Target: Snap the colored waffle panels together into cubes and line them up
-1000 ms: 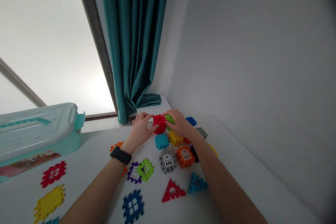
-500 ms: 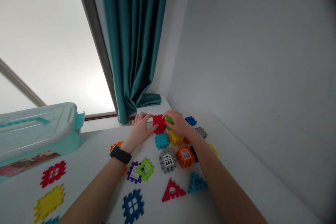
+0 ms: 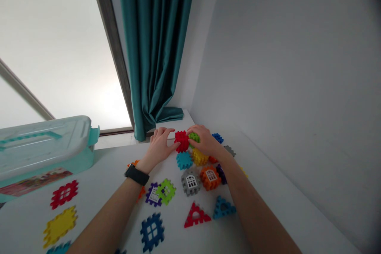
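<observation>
View shifted | red block (image 3: 181, 141) touching left hand (image 3: 159, 147) | green block (image 3: 194, 137) under right hand (image 3: 206, 141)

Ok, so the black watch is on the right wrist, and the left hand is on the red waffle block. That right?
Not quite: the black watch is on the left wrist, not the right, as the head view shows. The rest stands: the left hand is on the red waffle block.
</observation>
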### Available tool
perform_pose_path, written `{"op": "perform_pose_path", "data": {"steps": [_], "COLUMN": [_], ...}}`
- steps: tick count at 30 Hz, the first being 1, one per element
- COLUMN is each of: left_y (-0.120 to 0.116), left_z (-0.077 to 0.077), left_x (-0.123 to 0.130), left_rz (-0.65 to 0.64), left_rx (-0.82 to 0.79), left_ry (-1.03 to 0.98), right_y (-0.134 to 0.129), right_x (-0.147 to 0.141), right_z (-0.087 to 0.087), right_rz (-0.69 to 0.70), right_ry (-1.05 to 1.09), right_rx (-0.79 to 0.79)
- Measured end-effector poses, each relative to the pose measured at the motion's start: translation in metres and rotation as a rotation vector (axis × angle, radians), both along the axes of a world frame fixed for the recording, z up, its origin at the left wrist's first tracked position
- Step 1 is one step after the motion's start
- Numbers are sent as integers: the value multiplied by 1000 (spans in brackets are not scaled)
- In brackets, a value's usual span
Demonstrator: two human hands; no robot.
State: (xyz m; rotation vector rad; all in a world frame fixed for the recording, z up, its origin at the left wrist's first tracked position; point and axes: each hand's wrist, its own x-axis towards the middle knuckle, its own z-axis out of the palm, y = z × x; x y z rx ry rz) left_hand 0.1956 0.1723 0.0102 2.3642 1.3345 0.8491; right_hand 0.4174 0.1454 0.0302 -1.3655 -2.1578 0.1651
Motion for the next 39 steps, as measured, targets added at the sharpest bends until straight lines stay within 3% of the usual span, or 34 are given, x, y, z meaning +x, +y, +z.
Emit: {"op": "perform_pose_path", "data": {"steps": [8,16,23,34,39], "left_y": [-20,-36,-56,-99,-124], "left_z": [11,19,21,7,-5], "left_x": [0,-18,-55,-129,-147], "left_rz": [3,-15,-76,1,2], "left_rx": [-5,-9,-58,-14,31], "left_ry": [19,73,240,366,358], "right_y": [-14,-35,-51,-78,-94], "right_x": [-16,-38,-59,-100,-128], "right_z": [12,24,22,11,7], "right_rz": [13,30,70,120,159], "right_ry": [22,27,16,-26,-42], "right_rx": [9,8,33,30,-17]}}
